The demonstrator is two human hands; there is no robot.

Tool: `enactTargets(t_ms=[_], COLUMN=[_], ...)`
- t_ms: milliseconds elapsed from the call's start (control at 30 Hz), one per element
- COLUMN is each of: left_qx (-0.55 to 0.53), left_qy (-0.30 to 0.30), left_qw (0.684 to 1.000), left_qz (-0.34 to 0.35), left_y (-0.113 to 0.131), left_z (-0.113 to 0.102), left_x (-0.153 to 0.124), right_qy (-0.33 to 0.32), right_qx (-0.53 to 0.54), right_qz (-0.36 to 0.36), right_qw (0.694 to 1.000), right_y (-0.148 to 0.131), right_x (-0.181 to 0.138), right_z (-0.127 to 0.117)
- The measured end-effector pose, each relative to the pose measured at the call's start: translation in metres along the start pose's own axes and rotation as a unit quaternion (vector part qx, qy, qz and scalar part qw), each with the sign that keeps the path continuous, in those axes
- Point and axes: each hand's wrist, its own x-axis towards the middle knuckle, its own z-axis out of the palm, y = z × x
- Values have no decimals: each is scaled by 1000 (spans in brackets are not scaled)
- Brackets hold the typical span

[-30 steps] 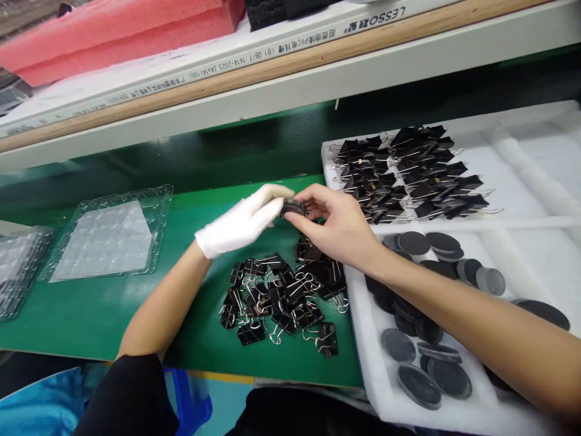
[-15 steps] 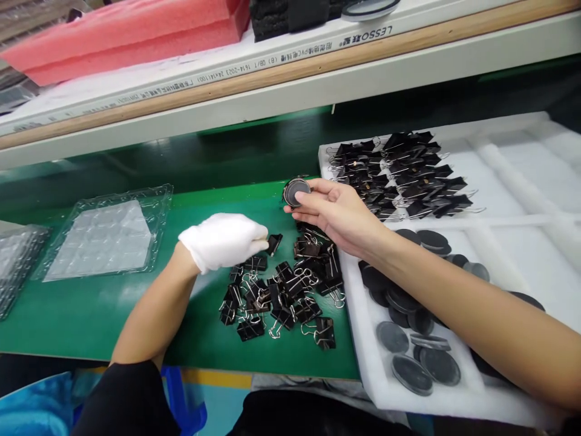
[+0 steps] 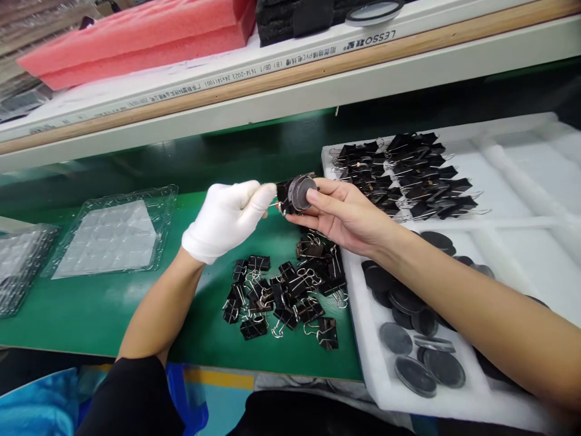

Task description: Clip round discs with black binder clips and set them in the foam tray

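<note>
Over the green desk (image 3: pixel 91 309), just left of the white foam tray (image 3: pixel 521 245), both hands meet at a round dark-grey disc (image 3: pixel 301 192). Right hand (image 3: pixel 347 215), bare: holds the disc, thumb against its near face, other fingers behind and below; disc tilted, face toward the viewer. Left hand (image 3: pixel 229 215), white-gloved: fingers closed in a pinch on a black binder clip (image 3: pixel 282 195) at the left edge of the disc. Clip and disc overlap in view; cannot tell whether the clip bites the rim. Both are raised off the desk.

Nearer than the hands, on the desk: loose pile of black binder clips (image 3: pixel 281 293) with silver wire handles, lying at mixed angles, its right side close to the foam tray. Far left compartment of the tray: rows of clipped pieces (image 3: pixel 417 175), wire handles pointing outward. Near left compartment: loose dark discs (image 3: pixel 442 367), some overlapping, partly hidden by the right forearm.

Left part of the desk: clear plastic tray (image 3: pixel 164 212) with a pale sheet (image 3: pixel 109 242) in it; farther left, a stack of clear trays (image 3: pixel 27 266). Far side, above the desk: shelf (image 3: pixel 290 91) bearing pink foam (image 3: pixel 145 39), a black block (image 3: pixel 295 18) and a dark-rimmed disc (image 3: pixel 373 12).
</note>
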Motion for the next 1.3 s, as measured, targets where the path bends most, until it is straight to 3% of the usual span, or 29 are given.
enactTargets(t_ms=[133,367,700,767,900,967,1067,1167,1300], left_qx=[-2,-5,-98,-88,-32,-54,-141,-204,-210], left_qy=[-20,13,-14,-59,-280,-322,-255,-170,-140], left_qw=[999,994,984,982,942,926,938,952,963], left_qz=[-36,-107,-147,-155,-182,-188,-186,-150,-96], left_y=[7,23,18,6,-39,-58,-65,-49,-26], left_z=[2,4,-4,-6,0,7,15,16,11], left_x=[-2,-2,0,5,18,22,23,20,16], right_qy=[1,18,80,96,108,110,115,86,55], right_qx=[-4,-12,-52,-51,-23,-10,0,-24,-99], right_qz=[-2,-23,-61,-61,-54,-45,-41,-28,9], right_qw=[1000,999,994,992,992,993,993,996,994], right_y=[1,2,1,2,5,6,9,12,17], right_x=[0,0,4,6,8,9,9,7,2], right_z=[-1,-1,-4,-6,-9,-10,-9,-5,2])
